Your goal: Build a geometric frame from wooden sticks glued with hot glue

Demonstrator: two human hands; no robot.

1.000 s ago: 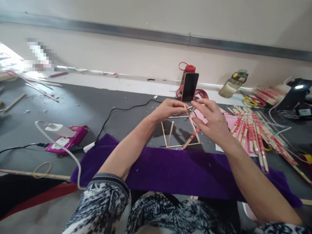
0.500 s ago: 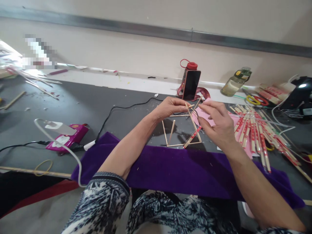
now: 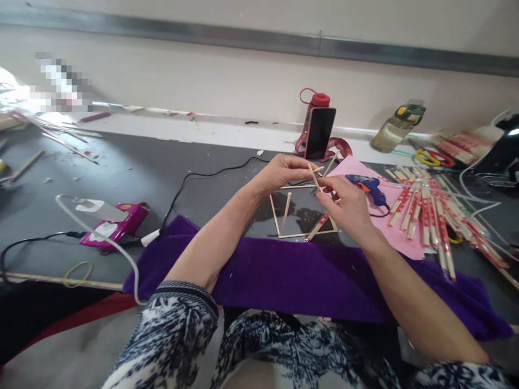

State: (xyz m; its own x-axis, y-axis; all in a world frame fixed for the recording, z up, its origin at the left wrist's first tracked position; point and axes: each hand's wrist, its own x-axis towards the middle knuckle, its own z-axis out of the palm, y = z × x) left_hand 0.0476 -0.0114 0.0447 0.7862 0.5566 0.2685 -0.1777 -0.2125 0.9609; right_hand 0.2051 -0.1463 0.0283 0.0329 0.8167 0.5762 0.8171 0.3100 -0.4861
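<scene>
Left hand (image 3: 279, 173): raised, thumb and fingertips pinched tight, pointing right.
Right hand (image 3: 344, 208): back up, fingers curled into a pinch.
Gap: fingertips close, possibly touching.
Forearms: bare, converging forward.

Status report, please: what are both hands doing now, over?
Left hand pinching top of stick frame. Right hand gripping its slanted stick. Glue gun lying just behind right hand, on pink sheet.

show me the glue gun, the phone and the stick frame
glue gun (image 3: 368, 186): head view, on its blue body
phone (image 3: 319, 133): head view, middle of its dark face
stick frame (image 3: 300, 234): head view, on its bottom stick
</scene>
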